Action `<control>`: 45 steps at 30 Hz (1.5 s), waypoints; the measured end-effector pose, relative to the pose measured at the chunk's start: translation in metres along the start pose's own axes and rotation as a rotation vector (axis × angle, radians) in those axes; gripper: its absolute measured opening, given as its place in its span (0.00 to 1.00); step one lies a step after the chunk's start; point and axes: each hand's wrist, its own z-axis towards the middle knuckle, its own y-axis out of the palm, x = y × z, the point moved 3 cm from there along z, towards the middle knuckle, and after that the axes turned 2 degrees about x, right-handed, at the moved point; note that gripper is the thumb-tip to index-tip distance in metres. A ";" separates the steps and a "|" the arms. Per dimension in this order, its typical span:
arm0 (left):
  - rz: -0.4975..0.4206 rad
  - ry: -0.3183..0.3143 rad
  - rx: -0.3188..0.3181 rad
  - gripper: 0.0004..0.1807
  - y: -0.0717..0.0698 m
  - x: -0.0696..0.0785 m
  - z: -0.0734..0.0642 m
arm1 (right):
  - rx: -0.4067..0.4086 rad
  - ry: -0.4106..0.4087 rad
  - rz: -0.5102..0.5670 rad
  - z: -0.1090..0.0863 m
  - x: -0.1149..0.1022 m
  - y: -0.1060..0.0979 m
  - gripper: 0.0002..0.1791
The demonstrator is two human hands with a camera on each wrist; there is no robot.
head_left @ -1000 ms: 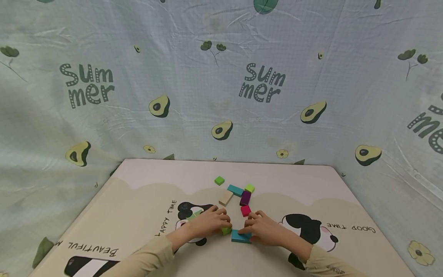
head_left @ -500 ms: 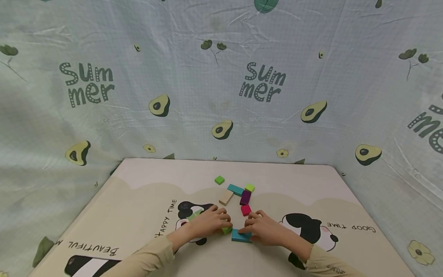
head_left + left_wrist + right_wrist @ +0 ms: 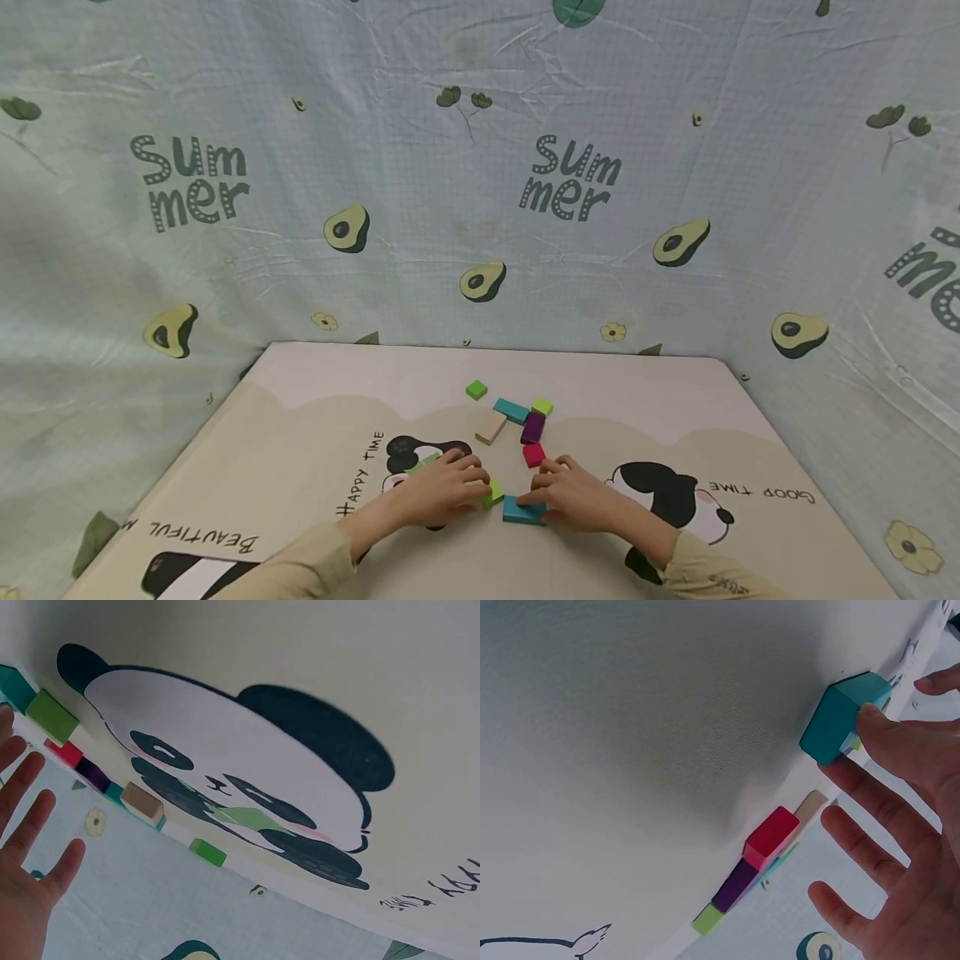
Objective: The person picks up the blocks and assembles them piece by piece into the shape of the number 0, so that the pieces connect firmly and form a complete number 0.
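Note:
A teal rectangular block [image 3: 516, 512] lies flat on the table, and my right hand [image 3: 583, 500] pinches its right end between thumb and index finger. Its other fingers extend toward the red block [image 3: 534, 455]. In the right wrist view the thumb rests against one end of the teal block [image 3: 831, 726]. Just left of this block sits a light green block [image 3: 494, 492]. My left hand [image 3: 441, 493] is beside the green block, its fingers spread and holding nothing. The left wrist view has the green block [image 3: 52, 718] close by the teal one, apart from the fingers [image 3: 31, 817].
Beyond the hands lie a purple block [image 3: 532, 428], a lime block [image 3: 542, 407], another teal block [image 3: 512, 410], a beige block [image 3: 491, 428] and a green block [image 3: 476, 389]. The panda-printed table [image 3: 645, 400] ends at a hanging patterned cloth [image 3: 405, 167].
My left hand has let go of the light green block and drawn back to the left, uncovering more of it. My right hand has stayed at the teal block.

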 end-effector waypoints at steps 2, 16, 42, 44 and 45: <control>-0.014 -0.002 -0.014 0.13 0.000 0.002 -0.002 | -0.005 0.008 0.007 0.000 0.000 0.000 0.21; -0.033 -0.021 -0.048 0.16 0.003 0.003 -0.008 | 0.007 0.002 0.018 0.000 0.000 -0.001 0.21; -0.036 -0.030 -0.098 0.17 0.006 0.009 -0.008 | 0.015 0.020 0.163 -0.002 0.003 0.004 0.19; -0.034 -0.031 -0.100 0.17 0.006 0.008 -0.008 | 0.016 0.018 0.150 -0.002 0.003 0.004 0.20; -0.033 -0.032 -0.100 0.17 0.006 0.008 -0.008 | 0.015 0.023 0.153 -0.002 0.004 0.003 0.20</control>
